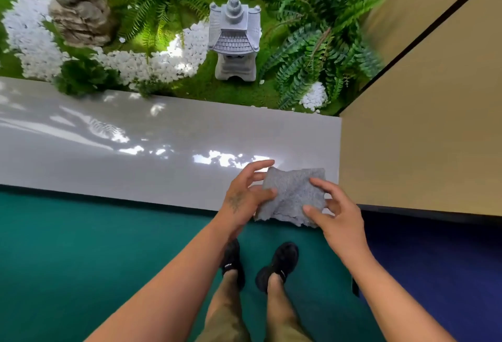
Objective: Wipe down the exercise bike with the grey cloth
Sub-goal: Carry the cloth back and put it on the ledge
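The grey cloth (292, 195) is spread between my two hands, above the near edge of a glossy white ledge (135, 151). My left hand (245, 192) pinches its left edge with the thumb on top and the other fingers spread. On the cloth's right side, my right hand (335, 212) holds it with thumb and fingers curled over the edge. No exercise bike is in view.
Beyond the ledge lies an indoor garden with a stone lantern (235, 40), ferns (320, 43), white pebbles (163, 62) and a rock (77, 7). A tan wall panel (421, 124) stands at the right. My feet (260, 265) stand on green carpet; blue carpet (434, 273) lies to the right.
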Available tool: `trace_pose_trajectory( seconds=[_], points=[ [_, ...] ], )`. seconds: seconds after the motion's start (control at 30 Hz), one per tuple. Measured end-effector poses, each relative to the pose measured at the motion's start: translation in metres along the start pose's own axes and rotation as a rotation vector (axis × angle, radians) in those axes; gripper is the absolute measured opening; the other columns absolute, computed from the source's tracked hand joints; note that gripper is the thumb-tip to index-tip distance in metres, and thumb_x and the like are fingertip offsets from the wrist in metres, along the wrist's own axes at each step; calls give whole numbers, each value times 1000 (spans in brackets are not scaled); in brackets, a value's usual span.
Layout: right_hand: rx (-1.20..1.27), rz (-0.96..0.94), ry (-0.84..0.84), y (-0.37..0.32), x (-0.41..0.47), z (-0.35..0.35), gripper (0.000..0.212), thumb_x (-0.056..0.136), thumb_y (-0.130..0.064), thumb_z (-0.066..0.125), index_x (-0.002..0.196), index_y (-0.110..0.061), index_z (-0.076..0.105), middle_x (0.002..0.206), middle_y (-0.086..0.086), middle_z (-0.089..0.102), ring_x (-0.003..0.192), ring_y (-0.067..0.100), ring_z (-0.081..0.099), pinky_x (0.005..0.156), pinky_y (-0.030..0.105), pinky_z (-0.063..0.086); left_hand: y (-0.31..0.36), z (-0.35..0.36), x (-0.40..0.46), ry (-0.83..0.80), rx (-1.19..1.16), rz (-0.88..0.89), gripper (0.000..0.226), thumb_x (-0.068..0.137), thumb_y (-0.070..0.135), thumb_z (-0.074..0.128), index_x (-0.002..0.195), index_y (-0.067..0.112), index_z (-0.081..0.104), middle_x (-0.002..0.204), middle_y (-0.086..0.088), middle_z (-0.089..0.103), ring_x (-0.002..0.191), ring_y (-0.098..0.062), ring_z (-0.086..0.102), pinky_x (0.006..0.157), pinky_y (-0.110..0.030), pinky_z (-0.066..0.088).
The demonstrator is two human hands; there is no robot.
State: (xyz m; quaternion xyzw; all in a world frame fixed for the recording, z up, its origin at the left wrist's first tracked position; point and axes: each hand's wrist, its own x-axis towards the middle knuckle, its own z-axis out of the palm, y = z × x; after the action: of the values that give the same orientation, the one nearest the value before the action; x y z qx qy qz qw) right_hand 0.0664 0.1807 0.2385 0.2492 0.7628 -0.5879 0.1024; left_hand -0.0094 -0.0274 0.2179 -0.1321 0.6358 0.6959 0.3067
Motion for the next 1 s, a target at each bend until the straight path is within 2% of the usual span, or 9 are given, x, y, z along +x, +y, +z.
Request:
trace_pose_trajectory(
  seconds=[0.13,0.27,0.33,0.5,0.57,0.67,0.77,0.87,1.0],
  points=[
    [-98,20,-11,50,53,23,62,91,-6,77,127,-53,61,125,-35,58,109,0,58,90,19,49,-53,-7,57,105,322,190,37,93,8,79,122,32,78,128,10,71,113,-12,70,96,-36,59],
    [-216,26,-6,114,107,43,62,90,-3,76,136,-42,59,116,-13,56,99,-3,54,83,7,41,-115,-7,119,144,498,269,39,96,-1,75,125,24,73,122,10,58,109,8,60,94,-14,50],
    [-263,53,0,142,125,51,62,92,-2,73,142,-36,58,114,-12,52,99,-8,52,83,5,42,-139,-7,139,113,570,269,39,99,-1,70,134,15,70,124,14,51,111,15,55,97,-11,50],
    [-342,92,37,192,151,66,62,97,-4,66,150,-32,50,116,-6,46,96,-10,53,86,0,40,-192,-12,169,17,809,351,49,103,6,66,151,9,57,141,2,40,113,-3,50,96,-1,38],
    [-363,98,23,205,155,71,61,99,-4,64,152,-30,48,121,-6,44,98,-1,54,97,11,45,-208,-15,176,3,898,372,51,103,8,65,153,6,53,147,-9,40,119,-18,53,98,-11,41],
    [-377,86,41,219,156,77,59,99,-4,64,151,-28,48,126,-7,43,106,6,55,102,27,50,-224,-19,182,53,1068,479,52,103,14,61,153,3,52,149,-19,45,124,-32,53,97,-40,57],
    [-566,-22,143,222,155,80,61,92,-4,65,148,-24,52,134,-3,39,115,16,55,97,39,56,-232,-20,181,135,1287,582,51,105,20,56,153,2,53,162,-26,42,144,-45,41,118,-53,41],
    [-785,-270,160,219,158,81,65,89,-2,64,152,-15,52,160,9,36,146,30,41,119,48,41,-234,-20,177,63,1406,609,60,112,27,47,166,4,33,177,-18,18,165,-39,13,131,-56,21],
    [-991,-464,-81,227,158,82,59,101,-21,61,158,-19,46,173,8,25,159,26,25,129,48,22,-236,-25,180,-83,1584,540,65,115,39,30,171,10,13,180,-10,5,167,-33,0,130,-60,18]
  ],
)
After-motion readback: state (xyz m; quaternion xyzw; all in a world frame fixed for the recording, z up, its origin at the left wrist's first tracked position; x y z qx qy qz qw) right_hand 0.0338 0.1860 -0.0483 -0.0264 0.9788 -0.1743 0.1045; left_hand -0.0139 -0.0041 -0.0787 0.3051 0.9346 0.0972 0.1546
